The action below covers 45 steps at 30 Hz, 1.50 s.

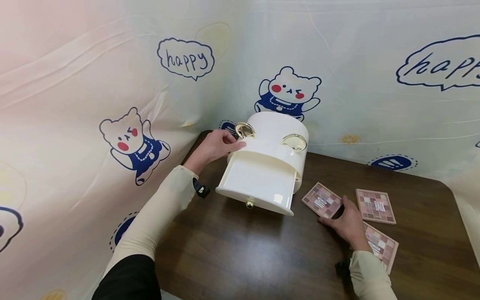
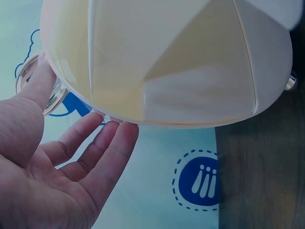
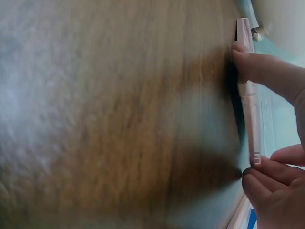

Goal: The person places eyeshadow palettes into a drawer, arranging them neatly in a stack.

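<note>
In the head view, a white rounded storage box point(image 1: 275, 125) stands at the back of the table with its drawer point(image 1: 258, 179) pulled out. My left hand point(image 1: 221, 143) rests against the box's left side near a gold ring-shaped piece point(image 1: 245, 130), its fingertips touching the wall in the left wrist view. With thumb and fingers at opposite edges, my right hand point(image 1: 348, 223) pinches a pink checkered eyeshadow palette point(image 1: 322, 200). In the right wrist view that palette point(image 3: 250, 105) appears edge-on, slightly off the tabletop.
Two similar palettes lie on the brown table point(image 1: 240, 266) at the right: one palette point(image 1: 376, 206) beyond my right hand, another palette point(image 1: 378, 246) partly hidden under my wrist. A patterned cloth point(image 1: 356, 62) hangs behind the table and along its left. A gold knob point(image 1: 250, 203) juts from the drawer front.
</note>
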Tool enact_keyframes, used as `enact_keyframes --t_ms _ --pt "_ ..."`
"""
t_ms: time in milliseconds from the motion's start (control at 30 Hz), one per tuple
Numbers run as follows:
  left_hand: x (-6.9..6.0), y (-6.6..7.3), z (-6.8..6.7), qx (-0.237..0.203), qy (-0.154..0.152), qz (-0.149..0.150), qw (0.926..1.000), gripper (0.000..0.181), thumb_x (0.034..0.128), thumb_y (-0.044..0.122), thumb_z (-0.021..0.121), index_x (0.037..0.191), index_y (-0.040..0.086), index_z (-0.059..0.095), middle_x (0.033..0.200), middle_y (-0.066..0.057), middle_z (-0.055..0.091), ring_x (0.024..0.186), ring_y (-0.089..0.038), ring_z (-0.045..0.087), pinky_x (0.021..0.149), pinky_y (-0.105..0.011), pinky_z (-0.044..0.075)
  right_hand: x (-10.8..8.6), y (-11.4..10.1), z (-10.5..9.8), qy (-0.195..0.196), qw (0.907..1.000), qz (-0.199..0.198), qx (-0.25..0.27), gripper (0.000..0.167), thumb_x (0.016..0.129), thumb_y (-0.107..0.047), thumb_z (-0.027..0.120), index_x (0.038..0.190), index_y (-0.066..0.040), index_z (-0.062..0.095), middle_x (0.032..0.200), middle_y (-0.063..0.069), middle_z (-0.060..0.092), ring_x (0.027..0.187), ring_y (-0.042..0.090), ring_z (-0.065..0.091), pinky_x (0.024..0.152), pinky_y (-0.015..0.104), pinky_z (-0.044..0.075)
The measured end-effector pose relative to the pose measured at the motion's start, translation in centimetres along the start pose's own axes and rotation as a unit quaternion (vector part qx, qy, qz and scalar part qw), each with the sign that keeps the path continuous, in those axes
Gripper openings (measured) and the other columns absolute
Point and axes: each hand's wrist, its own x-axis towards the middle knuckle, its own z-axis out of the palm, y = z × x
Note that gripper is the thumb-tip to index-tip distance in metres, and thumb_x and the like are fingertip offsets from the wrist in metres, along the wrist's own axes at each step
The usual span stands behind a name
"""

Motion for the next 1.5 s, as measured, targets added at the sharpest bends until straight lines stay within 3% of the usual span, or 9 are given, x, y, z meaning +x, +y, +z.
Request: enact_keyframes --t_ms 400,633,1067,1267,1367,1467,1500 --pt "0.0 0.0 0.1 0.0 0.003 -0.01 0.9999 0.049 0.0824 0.059 0.076 0.102 0.014 0.072 0.098 -0.006 0.066 0.086 -0.025 0.062 0.072 -0.036 0.052 -1.4 -0.8 -0.7 0.068 0.9958 0.007 0.061 0.126 0.069 -0.053 0.09 0.154 0.01 0.021 0.153 0.034 0.03 0.139 0.052 0.031 0.105 0.066 0.031" --pt "0.1 0.1 0.2 0.002 0.003 -0.004 1.0 0.048 0.0833 0.057 0.076 0.103 0.013 0.072 0.098 -0.006 0.065 0.085 -0.024 0.061 0.072 -0.036 0.053 -2.4 -1.6 -1.6 0.107 0.9917 0.003 0.071 0.124 0.066 -0.051 0.092 0.154 0.007 0.026 0.151 0.032 0.037 0.136 0.047 0.039 0.103 0.064 0.034" --pt "0.3 -0.2 0.3 0.002 0.005 0.0 1.0 0.045 0.0845 0.055 0.076 0.103 0.014 0.072 0.098 -0.006 0.065 0.085 -0.025 0.061 0.072 -0.036 0.053 -4.5 -4.7 -5.0 0.13 0.9856 -0.038 0.101 0.117 0.066 -0.041 0.096 0.156 -0.001 0.031 0.152 0.024 0.041 0.132 0.042 0.048 0.101 0.058 0.041" --pt "0.3 -0.1 0.3 0.005 0.005 0.0 1.0 0.047 0.0834 0.057 0.076 0.103 0.014 0.072 0.099 -0.005 0.065 0.087 -0.025 0.061 0.072 -0.036 0.053 -5.4 -6.1 -6.2 0.141 0.9847 -0.057 0.084 0.115 0.064 -0.04 0.097 0.154 -0.002 0.035 0.15 0.021 0.045 0.129 0.041 0.052 0.099 0.059 0.042" --pt "0.3 -0.1 0.3 0.005 0.004 -0.002 1.0 0.048 0.0832 0.057 0.076 0.104 0.014 0.072 0.099 -0.005 0.065 0.087 -0.025 0.06 0.073 -0.036 0.053 -5.7 -6.6 -6.6 0.151 0.9832 -0.065 0.079 0.115 0.063 -0.037 0.097 0.154 -0.003 0.036 0.15 0.018 0.046 0.128 0.039 0.054 0.103 0.046 0.043" --pt "0.4 -0.2 0.3 0.005 0.005 -0.003 1.0 0.048 0.0832 0.057 0.076 0.103 0.014 0.072 0.099 -0.005 0.065 0.087 -0.025 0.06 0.073 -0.036 0.053 -6.0 -7.2 -7.0 0.16 0.981 -0.076 0.078 0.114 0.062 -0.035 0.098 0.154 -0.004 0.037 0.149 0.016 0.048 0.126 0.037 0.055 0.104 0.041 0.042" --pt "0.4 -0.2 0.3 0.004 0.005 -0.004 1.0 0.047 0.0832 0.057 0.077 0.103 0.014 0.072 0.099 -0.005 0.064 0.087 -0.025 0.06 0.072 -0.036 0.053 -6.1 -7.4 -7.2 0.164 0.9803 -0.081 0.075 0.114 0.062 -0.034 0.099 0.153 -0.004 0.038 0.148 0.016 0.049 0.126 0.037 0.056 0.104 0.033 0.042"
